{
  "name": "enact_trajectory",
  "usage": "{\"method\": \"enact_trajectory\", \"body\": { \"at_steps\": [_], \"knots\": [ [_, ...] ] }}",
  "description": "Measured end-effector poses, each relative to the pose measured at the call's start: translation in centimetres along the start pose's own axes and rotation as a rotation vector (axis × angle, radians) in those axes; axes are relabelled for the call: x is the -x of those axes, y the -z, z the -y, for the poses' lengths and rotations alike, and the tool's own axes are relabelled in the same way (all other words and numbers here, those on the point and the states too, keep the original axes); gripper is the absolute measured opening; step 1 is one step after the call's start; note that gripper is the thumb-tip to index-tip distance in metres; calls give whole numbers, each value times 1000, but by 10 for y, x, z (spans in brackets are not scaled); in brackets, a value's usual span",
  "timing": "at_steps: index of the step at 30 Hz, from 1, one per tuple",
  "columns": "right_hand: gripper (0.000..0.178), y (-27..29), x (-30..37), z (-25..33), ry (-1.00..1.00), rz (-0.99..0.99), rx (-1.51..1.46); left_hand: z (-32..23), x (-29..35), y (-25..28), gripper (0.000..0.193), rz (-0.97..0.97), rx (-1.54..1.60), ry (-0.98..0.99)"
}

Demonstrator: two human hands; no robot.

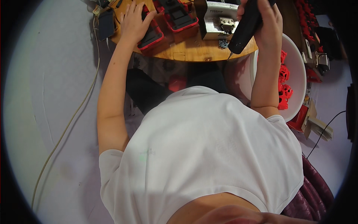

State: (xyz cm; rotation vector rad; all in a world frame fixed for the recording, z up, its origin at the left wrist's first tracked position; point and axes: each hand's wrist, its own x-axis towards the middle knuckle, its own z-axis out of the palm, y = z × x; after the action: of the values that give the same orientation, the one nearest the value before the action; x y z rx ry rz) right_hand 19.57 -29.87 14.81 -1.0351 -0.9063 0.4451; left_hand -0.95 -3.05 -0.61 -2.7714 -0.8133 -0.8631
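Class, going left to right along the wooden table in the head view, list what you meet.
Left hand on a red-and-black case → second red-and-black case → metal block → right hand gripping a black power screwdriver.

A round wooden table (pixel 194 50) is seen at the far side of the scene. On it, red and black housings (pixel 151 35) are laid at the left and middle, a grey metal fixture (pixel 218 20) at the right, and a small heap of screws (pixel 223 44) near its front edge. Beside the table, on the pale floor (pixel 59 112), a white basin (pixel 298 71) of red parts is set at the right, and a cable (pixel 71 123) is trailed at the left.
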Motion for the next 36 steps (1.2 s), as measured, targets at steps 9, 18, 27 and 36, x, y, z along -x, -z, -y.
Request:
{"method": "enact_trajectory", "body": {
  "at_steps": [9, 18, 27, 36],
  "knots": [
    [42, -5, -4, -12, -17, -57, 144, -30, -25, 10, 68, 186, 17, -29],
    [38, 19, -23, -32, 446, -166, 176, -110, -22, -6, 71, 138, -3, -295],
    [34, 23, -20, -60, 571, -193, 244, -22, -50, 2, 57, 168, 298, -62],
    [38, 29, -14, -83, 491, -212, 175, -22, -38, -2, 60, 187, 181, 46]
  ]
}}
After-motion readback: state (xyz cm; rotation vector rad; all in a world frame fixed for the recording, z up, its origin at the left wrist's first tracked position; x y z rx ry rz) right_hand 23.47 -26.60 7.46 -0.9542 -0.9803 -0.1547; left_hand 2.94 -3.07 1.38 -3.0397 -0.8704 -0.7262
